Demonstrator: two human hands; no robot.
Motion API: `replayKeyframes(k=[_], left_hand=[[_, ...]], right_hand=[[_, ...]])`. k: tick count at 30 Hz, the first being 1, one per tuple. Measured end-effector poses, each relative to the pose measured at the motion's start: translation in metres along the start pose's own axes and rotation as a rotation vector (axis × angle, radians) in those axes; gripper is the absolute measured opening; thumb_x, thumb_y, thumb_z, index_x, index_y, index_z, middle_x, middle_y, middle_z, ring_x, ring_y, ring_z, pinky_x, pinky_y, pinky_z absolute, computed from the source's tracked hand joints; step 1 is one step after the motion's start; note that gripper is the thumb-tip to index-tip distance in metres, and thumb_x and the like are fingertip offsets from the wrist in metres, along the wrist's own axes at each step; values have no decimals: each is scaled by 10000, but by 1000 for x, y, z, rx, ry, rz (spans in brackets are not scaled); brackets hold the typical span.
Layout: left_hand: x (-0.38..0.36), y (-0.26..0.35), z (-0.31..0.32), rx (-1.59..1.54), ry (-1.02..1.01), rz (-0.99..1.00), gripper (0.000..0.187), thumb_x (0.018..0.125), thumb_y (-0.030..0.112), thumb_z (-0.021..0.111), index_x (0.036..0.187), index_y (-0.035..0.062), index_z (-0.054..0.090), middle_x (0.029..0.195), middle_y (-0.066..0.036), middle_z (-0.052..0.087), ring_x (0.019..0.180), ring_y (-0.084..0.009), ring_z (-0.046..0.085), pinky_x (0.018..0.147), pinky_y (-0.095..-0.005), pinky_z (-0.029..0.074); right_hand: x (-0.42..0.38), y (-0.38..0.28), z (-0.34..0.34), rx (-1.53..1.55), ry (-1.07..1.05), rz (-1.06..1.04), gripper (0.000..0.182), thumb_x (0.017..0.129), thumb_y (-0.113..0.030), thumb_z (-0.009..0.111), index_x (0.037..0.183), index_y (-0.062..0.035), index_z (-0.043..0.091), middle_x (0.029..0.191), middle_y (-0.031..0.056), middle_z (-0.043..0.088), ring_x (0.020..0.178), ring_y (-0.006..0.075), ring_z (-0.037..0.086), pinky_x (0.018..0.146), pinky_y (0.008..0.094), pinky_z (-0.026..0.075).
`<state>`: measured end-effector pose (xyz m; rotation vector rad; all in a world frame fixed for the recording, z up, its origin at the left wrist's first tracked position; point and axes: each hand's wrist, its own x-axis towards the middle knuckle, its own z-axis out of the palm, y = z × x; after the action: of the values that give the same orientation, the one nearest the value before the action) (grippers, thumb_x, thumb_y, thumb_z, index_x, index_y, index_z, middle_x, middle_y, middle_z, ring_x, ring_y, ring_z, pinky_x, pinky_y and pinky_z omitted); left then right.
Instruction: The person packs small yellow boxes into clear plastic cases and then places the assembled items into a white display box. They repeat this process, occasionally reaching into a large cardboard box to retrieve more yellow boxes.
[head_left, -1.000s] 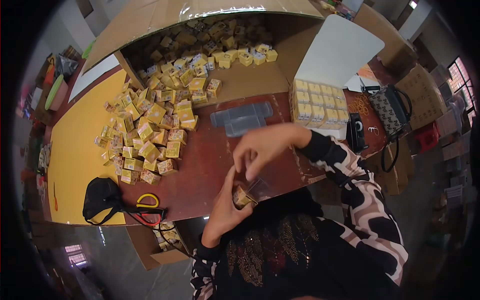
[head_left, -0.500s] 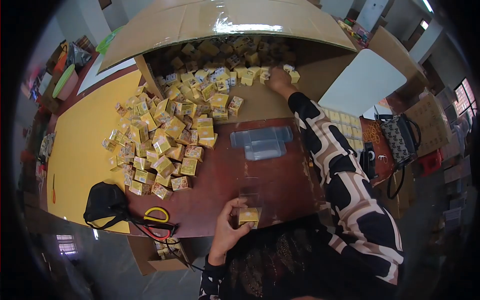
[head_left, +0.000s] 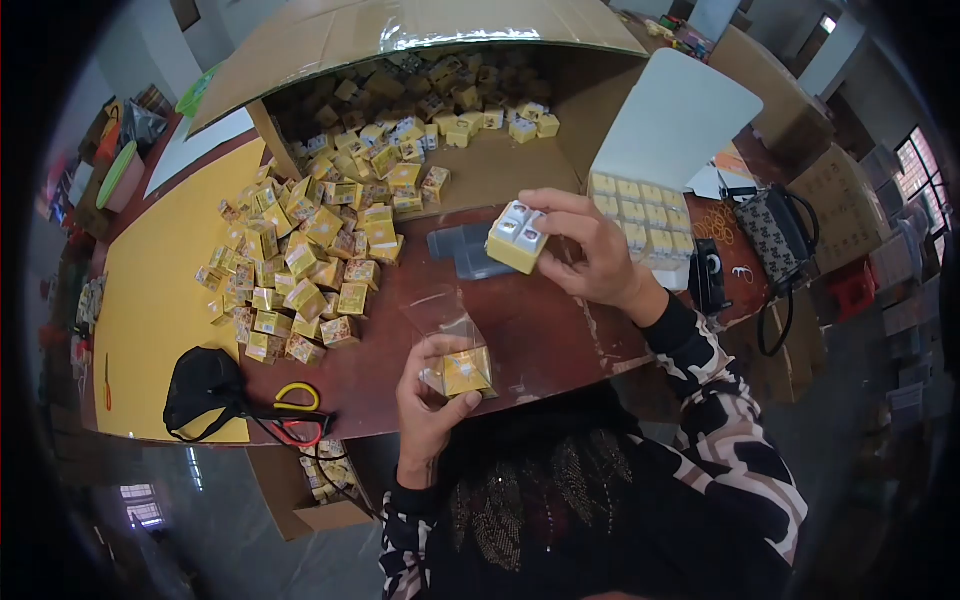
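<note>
Near the table's front edge, my left hand [head_left: 424, 405] is closed around a clear plastic box [head_left: 447, 318] with its top flap raised. Inside that sleeve sits a small yellow carton [head_left: 466, 368]. My right hand [head_left: 600, 255] grips a yellow block of small boxes [head_left: 514, 240] between thumb and fingers, its white face with little pictures turned up. The block is up and to the right of the left hand. Behind and partly under it lies a flattened clear plastic blank [head_left: 462, 248] on the dark red table [head_left: 400, 330].
A large cardboard box [head_left: 500, 180] lies open at the back, with many small yellow boxes inside. Wrapped yellow cartons [head_left: 310, 250] pile up at left. Scissors [head_left: 297, 395] and a black pouch [head_left: 205, 390] sit front left; a lidded white box [head_left: 645, 222] and handbag [head_left: 778, 232] stand right.
My right hand has come back out of the cardboard box towards me with the yellow block in it. The left hand keeps hold of the plastic box; the whole view has shifted.
</note>
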<state>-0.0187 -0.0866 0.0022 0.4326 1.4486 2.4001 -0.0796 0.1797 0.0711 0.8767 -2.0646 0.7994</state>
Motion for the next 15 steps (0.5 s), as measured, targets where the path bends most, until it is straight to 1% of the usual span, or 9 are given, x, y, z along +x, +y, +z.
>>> replayKeyframes(k=[3, 7, 9, 10, 12, 13, 14, 15], left_hand=[[-4, 7, 11, -39, -16, 0, 631, 747, 39, 810, 1285, -18, 487, 1197, -76, 596, 1085, -159, 604, 952, -298, 488], [-9, 12, 13, -30, -27, 23, 667, 731, 50, 815, 1303, -17, 478, 1211, -101, 598, 1108, -177, 602, 965, -307, 483], [-12, 15, 12, -112, -109, 25, 697, 712, 69, 823, 1307, -23, 472, 1232, -133, 598, 1125, -195, 603, 977, -316, 480], [-14, 17, 13, -109, -106, 17, 697, 712, 69, 823, 1307, -23, 472, 1232, -133, 598, 1125, -195, 603, 977, -316, 480], [-14, 22, 16, -73, -68, 39, 719, 700, 89, 829, 1309, -28, 466, 1258, -156, 591, 1132, -217, 607, 984, -326, 481], [-13, 25, 17, -83, -66, 33, 715, 703, 96, 822, 1309, -30, 465, 1258, -170, 594, 1131, -229, 612, 985, -333, 485], [-13, 23, 15, -88, -73, 25, 715, 703, 96, 822, 1309, -30, 465, 1258, -170, 594, 1131, -229, 612, 985, -333, 485], [-13, 18, 11, -102, -61, -3, 708, 701, 112, 814, 1304, -31, 471, 1291, -195, 573, 1182, -270, 592, 1019, -373, 471]], right_hand=[[-14, -24, -9, 63, 33, -32, 529, 689, 91, 735, 1160, -58, 544, 1210, 163, 609, 1083, 311, 642, 875, 373, 556], [-27, -41, -17, 131, 79, -18, 545, 688, 88, 742, 1175, -59, 545, 1209, 157, 605, 1087, 299, 637, 898, 371, 543], [-30, -49, -20, 296, 53, 83, 494, 750, 58, 731, 1194, -53, 543, 1205, 130, 602, 1104, 245, 624, 944, 348, 510], [-33, -52, -19, 301, 56, 91, 494, 750, 58, 731, 1194, -53, 543, 1205, 130, 602, 1104, 245, 624, 944, 348, 510], [-44, -58, -17, 991, -45, 748, 454, 834, -11, 697, 1246, -48, 509, 1185, 97, 604, 1097, 182, 609, 969, 318, 474], [-52, -52, -16, 1015, -119, 785, 445, 887, -94, 674, 1278, -46, 465, 1175, 71, 592, 1105, 141, 583, 969, 291, 456], [-58, -49, -14, 1008, -112, 793, 445, 887, -94, 674, 1278, -46, 465, 1175, 71, 592, 1105, 141, 583, 969, 291, 456], [-62, -46, -12, 1050, -136, 840, 480, 871, -126, 683, 1281, -46, 449, 1184, 82, 585, 1119, 150, 574, 976, 297, 451]])
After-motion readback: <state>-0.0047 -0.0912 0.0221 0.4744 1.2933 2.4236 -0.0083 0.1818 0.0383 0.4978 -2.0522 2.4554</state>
